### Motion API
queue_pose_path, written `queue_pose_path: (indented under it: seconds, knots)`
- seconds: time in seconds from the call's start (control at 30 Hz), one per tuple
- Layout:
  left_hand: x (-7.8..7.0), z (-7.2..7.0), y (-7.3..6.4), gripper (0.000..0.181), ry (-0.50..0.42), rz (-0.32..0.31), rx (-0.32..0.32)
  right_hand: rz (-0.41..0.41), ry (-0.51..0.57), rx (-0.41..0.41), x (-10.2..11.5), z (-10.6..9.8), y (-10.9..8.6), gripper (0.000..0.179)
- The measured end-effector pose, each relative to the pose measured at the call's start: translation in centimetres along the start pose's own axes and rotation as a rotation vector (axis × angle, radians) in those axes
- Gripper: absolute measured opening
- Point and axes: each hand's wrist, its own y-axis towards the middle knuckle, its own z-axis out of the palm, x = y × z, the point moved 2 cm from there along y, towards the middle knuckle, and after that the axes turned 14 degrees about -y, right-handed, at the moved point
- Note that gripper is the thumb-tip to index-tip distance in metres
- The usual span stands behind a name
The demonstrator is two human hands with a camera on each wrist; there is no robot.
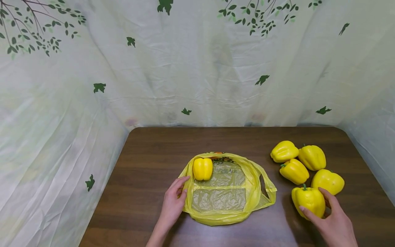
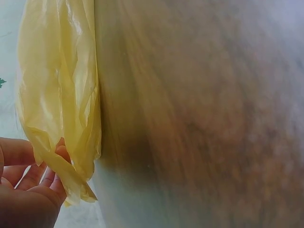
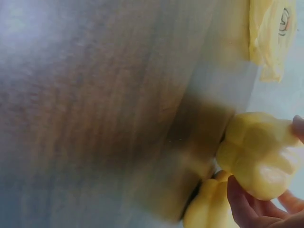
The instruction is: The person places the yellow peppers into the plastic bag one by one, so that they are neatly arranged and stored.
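A yellow plastic bag lies spread with its wide mouth facing up on the table. Inside it, at the far left, sits one yellow bell pepper. My left hand is at the bag's left rim, and the left wrist view shows thin film of the bag between its fingers. At the right, my right hand grips another yellow bell pepper, thumb on one side and fingers on the other. Its green stem points up in the head view. The right wrist view shows this held pepper beside another pepper.
Several more yellow bell peppers are grouped on the right of the brown wooden table, just beyond my right hand. The bag's handle loop stretches out toward them. A pale leaf-patterned cloth hangs behind the table and at its sides.
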Motion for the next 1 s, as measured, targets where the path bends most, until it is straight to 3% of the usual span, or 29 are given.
queue_pose_path:
  seconds: [0.17, 0.27, 0.37, 0.4, 0.5, 0.57, 1.0]
  knots:
    - [-0.1, 0.0, 0.0, 0.047, -0.001, -0.032, 0.001, -0.067, 0.008, -0.062, 0.5, -0.1, -0.2, 0.106]
    - [-1.9, 0.2, 0.0, 0.045, 0.001, -0.051, 0.005, -0.107, 0.014, -0.084, 0.9, -0.1, -0.2, 0.103]
    - [-2.1, 0.3, 0.2, 0.045, 0.000, -0.060, 0.003, -0.132, 0.010, -0.089, 1.3, -0.1, -0.2, 0.102]
    - [-2.1, 0.3, 0.2, 0.045, 0.004, -0.060, 0.003, -0.139, 0.008, -0.092, 1.5, -0.1, -0.2, 0.102]
    - [-0.2, 0.2, 0.2, 0.048, 0.000, -0.050, 0.004, -0.158, 0.010, -0.110, 1.9, -0.1, -0.1, 0.100]
    - [0.1, 0.1, 0.2, 0.049, -0.004, -0.037, 0.007, -0.166, 0.016, -0.115, 2.2, 0.0, 0.0, 0.101]
    - [0.1, 0.1, 0.1, 0.052, -0.012, -0.021, 0.005, -0.236, 0.023, -0.157, 3.8, -0.7, 0.6, 0.098]
